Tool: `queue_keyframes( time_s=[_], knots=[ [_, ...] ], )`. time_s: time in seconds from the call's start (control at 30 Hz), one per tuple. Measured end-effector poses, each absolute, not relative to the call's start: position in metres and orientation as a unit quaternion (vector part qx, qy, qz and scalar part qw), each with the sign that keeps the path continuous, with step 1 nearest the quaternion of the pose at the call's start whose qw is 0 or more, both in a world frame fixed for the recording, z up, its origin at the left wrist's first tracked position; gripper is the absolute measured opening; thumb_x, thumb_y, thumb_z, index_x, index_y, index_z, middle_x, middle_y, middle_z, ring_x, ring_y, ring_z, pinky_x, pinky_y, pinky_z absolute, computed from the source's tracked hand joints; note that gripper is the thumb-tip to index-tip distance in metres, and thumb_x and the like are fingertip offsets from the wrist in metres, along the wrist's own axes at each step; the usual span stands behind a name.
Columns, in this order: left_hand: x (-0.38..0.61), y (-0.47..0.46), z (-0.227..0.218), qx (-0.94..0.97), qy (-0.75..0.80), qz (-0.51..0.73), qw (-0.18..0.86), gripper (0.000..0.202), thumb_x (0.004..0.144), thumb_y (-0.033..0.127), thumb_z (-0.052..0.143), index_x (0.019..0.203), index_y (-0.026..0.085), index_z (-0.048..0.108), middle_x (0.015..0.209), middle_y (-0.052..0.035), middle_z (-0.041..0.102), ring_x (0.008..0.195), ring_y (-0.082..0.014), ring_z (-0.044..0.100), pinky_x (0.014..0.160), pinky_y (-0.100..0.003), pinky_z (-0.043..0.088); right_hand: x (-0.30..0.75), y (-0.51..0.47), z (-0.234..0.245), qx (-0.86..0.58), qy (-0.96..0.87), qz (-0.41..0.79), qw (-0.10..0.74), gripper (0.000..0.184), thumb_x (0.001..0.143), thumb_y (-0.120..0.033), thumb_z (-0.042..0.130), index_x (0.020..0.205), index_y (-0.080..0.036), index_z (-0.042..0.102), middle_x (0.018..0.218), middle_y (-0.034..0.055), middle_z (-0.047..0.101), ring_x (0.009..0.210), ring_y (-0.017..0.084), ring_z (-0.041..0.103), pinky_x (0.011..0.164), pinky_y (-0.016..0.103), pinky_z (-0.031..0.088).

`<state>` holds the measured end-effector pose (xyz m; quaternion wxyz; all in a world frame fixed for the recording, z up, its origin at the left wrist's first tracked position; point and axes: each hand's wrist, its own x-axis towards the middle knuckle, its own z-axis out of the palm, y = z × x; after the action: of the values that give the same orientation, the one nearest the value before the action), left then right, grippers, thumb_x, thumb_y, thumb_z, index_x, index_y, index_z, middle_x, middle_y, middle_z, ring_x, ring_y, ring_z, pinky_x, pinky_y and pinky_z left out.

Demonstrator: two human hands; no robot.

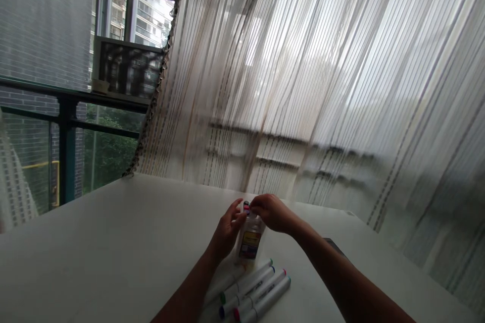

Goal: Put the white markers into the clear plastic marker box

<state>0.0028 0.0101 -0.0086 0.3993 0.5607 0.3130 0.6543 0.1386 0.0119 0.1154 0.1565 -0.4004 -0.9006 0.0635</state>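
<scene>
Two bare hands meet over a small clear bottle [250,240] that stands upright on the white table [113,242], near the middle of the scene, just beyond a row of markers.

Hard to make out: the bottle's top is mostly covered by fingers; only a small dark and red bit shows between the hands, and whether it is a cap or a nozzle cannot be told. The label is yellowish with a dark band, print unreadable. A dark flat object [335,246] lies behind the right forearm, mostly hidden. Both forearms are cut off by the near edge of the frame.

Left hand [226,232]: fingers curled around the left side of the bottle, thumb up near the top, holding the body.

Right hand [272,213]: reaches in from the right, wrist bent, fingertips pinched closed on the bottle's top.

Four white markers [254,290] lie side by side just near of the bottle, caps green, blue, red and teal; their near ends pass under the left forearm.

A sheer striped curtain [322,86] hangs beyond the far table edge; window railing [68,151] at far left.
</scene>
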Motion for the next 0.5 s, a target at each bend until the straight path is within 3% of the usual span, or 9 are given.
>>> queue_keyframes(
  time_s=[0.17, 0.5],
  knots=[
    [0.003, 0.009, -0.008, 0.562, 0.316, 0.656, 0.392, 0.067, 0.078, 0.056, 0.054, 0.129, 0.014, 0.042, 0.093, -0.0059, 0.058, 0.081, -0.0182, 0.058, 0.070, -0.028, 0.049, 0.138, 0.012, 0.115, -0.405, -0.896, 0.074, 0.165, 0.016, 0.081, -0.011, 0.053, 0.077, -0.012, 0.068, 0.070, 0.0050, 0.065, 0.063, 0.014, 0.056, 0.058, 0.021, 0.036],
    [0.002, 0.011, -0.008, 0.560, 0.299, 0.649, 0.419, 0.069, 0.078, 0.057, 0.055, 0.130, 0.015, 0.040, 0.110, -0.0116, 0.060, 0.093, -0.0233, 0.061, 0.075, -0.031, 0.050, 0.157, 0.015, 0.127, -0.407, -0.893, 0.059, 0.185, 0.016, 0.080, -0.008, 0.053, 0.079, -0.011, 0.069, 0.073, 0.0054, 0.066, 0.067, 0.014, 0.057, 0.062, 0.022, 0.039]
  ],
)
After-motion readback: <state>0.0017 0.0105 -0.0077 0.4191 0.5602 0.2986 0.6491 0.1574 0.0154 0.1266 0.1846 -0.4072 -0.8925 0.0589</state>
